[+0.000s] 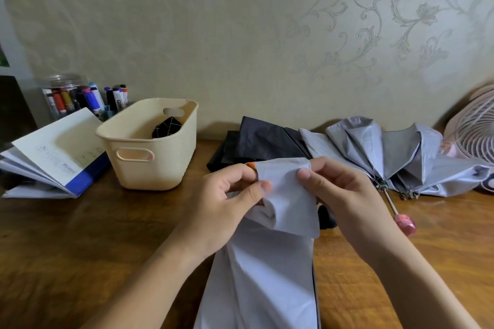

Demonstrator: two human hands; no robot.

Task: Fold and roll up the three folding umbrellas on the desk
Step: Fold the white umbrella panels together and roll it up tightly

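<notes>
A pale lavender umbrella (262, 275) hangs from my hands over the front of the wooden desk (80, 235), its cloth running down toward me. My left hand (227, 203) and my right hand (339, 189) both pinch the top flap of its cloth between thumb and fingers. A small orange piece shows at my left fingertips. Behind my hands lies a black umbrella (262, 141), collapsed and loose. To the right lies a silver-grey umbrella (387, 157), half spread, its thin shaft ending in a pink handle (405, 223).
A cream plastic basket (149, 157) holding a dark checked item stands at the back left. Left of it lie open books (50, 157) and a jar of markers (66, 96). A pink fan (473, 139) stands at the far right, against the wall.
</notes>
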